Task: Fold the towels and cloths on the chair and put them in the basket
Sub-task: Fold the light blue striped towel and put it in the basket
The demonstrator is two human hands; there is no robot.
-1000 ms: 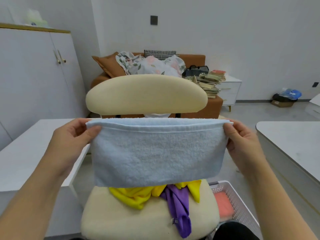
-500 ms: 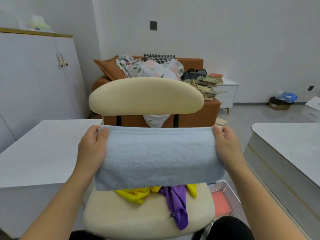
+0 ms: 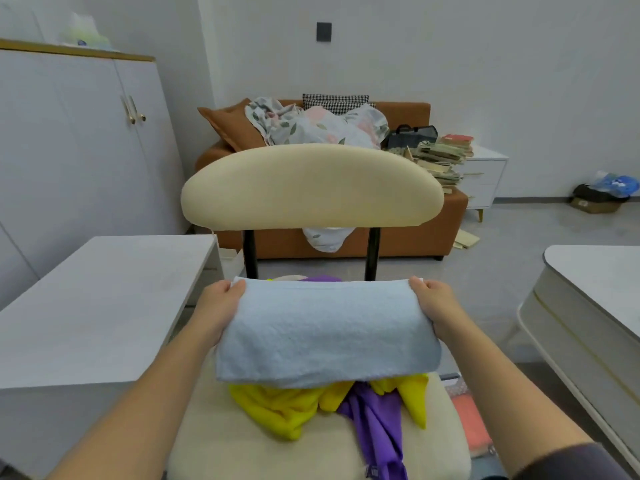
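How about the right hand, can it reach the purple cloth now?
Probably not yet: the right hand grips the towel, which is held over most of the purple cloth. Only the cloth's near end is uncovered.

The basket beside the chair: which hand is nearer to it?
Right. The right hand grips one end of the blue towel on the basket's side of the chair; the left hand grips the opposite end, on the far side.

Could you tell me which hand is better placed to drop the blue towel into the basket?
Right. The basket sits beside the chair nearest the right hand; the left hand, also gripping the blue towel, is on the far side.
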